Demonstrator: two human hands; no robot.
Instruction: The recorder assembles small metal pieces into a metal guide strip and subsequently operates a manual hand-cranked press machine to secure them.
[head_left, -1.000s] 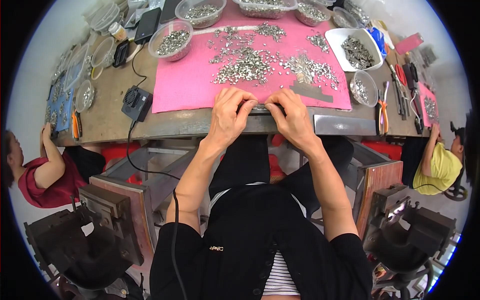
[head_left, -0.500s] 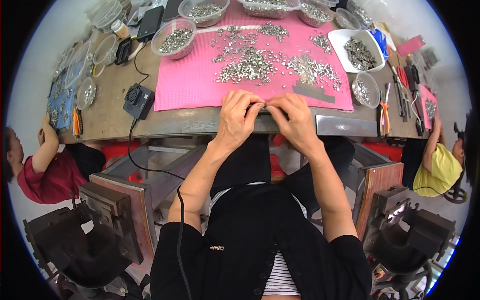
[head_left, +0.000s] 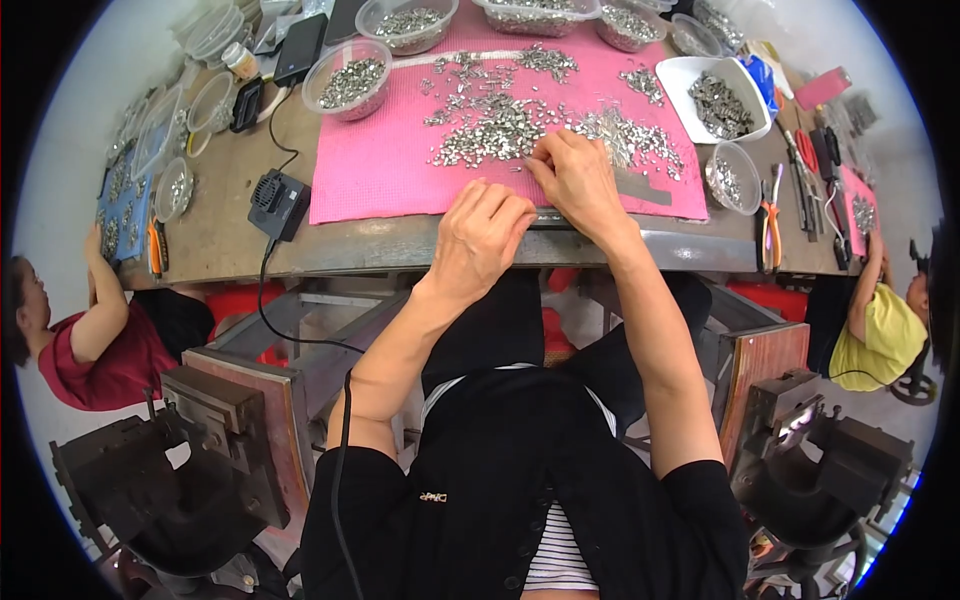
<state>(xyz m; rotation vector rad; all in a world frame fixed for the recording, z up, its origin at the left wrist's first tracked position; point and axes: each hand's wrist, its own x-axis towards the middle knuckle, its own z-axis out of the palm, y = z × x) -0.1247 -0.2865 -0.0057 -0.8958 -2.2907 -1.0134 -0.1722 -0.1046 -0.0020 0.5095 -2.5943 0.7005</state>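
Note:
My left hand (head_left: 482, 230) is at the table's front edge, fingers curled and thumb pressed against them; whatever they hold is hidden. Farther in, my right hand (head_left: 580, 180) reaches over the pink mat (head_left: 375, 175), its fingertips pinched together at the near right side of a pile of small silvery metal pieces (head_left: 490, 135). Anything in that pinch is too small to make out. More shiny pieces (head_left: 645, 145) are heaped right of this hand, and a flat grey strip (head_left: 643, 187) sits beside its wrist.
Clear tubs (head_left: 345, 85) and a white tray (head_left: 715, 105) of metal pieces surround the mat. A black device (head_left: 278, 203) with a cable stands left. Orange-handled pliers (head_left: 768, 235) lie right. Co-workers sit at both sides, one in red (head_left: 110, 355), one in yellow (head_left: 878, 345).
My hands were together at the table edge. The right hand has moved forward to the metal pieces on the mat; the left hand has stayed near the edge and turned slightly.

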